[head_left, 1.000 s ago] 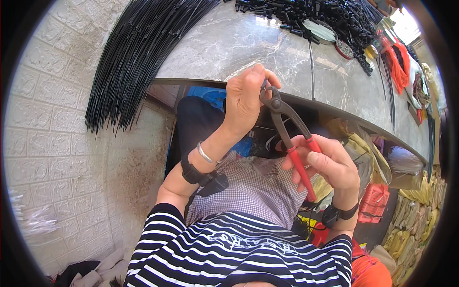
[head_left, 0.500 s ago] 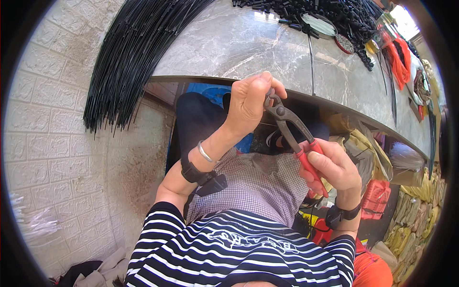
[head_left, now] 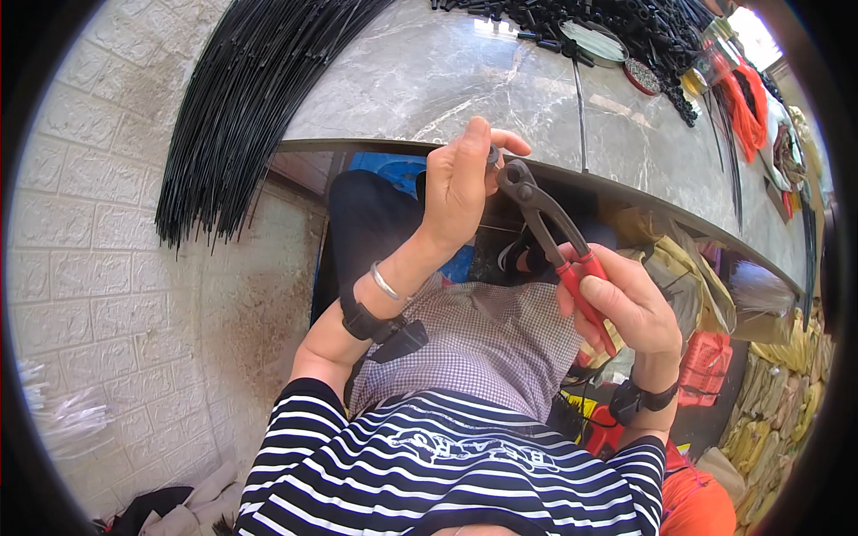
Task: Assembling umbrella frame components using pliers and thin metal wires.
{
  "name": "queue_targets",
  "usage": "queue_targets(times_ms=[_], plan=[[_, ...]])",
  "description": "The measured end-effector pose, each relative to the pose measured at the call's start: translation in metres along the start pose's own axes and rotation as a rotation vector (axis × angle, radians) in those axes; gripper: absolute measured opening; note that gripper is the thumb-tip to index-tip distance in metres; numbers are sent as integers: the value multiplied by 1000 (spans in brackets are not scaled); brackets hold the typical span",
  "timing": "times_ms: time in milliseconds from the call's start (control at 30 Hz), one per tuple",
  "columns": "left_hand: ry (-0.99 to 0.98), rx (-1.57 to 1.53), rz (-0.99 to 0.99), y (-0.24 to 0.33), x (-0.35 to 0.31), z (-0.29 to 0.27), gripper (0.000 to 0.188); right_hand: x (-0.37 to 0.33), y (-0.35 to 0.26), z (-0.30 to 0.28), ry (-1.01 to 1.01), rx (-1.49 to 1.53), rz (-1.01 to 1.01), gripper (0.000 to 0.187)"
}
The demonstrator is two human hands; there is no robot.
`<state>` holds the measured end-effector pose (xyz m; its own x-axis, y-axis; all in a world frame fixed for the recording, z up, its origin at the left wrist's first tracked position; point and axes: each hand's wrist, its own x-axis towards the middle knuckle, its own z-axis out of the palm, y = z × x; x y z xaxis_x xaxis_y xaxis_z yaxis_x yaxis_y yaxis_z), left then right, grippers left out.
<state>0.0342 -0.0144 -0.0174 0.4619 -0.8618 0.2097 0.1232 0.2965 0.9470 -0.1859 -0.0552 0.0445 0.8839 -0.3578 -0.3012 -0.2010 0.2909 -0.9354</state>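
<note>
My right hand is wrapped round the red handles of a pair of end-cutting pincers. Their dark metal jaws point up and to the left, just beside the fingers of my left hand. Between that hand's thumb and fingers sits a small dark round piece, mostly hidden by them; its full shape does not show. A small gap parts the pincer jaws from it. Both hands are held above my lap, close to the table's near edge.
The grey marble-patterned table spans the far side. A thick bundle of long black rods hangs over its left edge. Farther right lie a heap of short black tubular pieces, a round dish and a red-rimmed dish of small bits.
The pincer jaws have come away from the piece in my left hand, moving slightly right. My left thumb has risen and straightened a little, and the dark piece now shows more.
</note>
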Motion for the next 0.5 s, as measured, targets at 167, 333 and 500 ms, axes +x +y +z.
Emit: queue_targets(times_ms=[167, 333, 500], plan=[[62, 59, 10, 3, -2, 3, 62, 1, -5, 4, 24, -39, 31, 34], [108, 108, 37, 2, -2, 9, 64, 6, -13, 14, 78, -207, 172, 20], [116, 92, -7, -4, 3, 5, 62, 18, 10, 33, 243, -620, 51, 21]])
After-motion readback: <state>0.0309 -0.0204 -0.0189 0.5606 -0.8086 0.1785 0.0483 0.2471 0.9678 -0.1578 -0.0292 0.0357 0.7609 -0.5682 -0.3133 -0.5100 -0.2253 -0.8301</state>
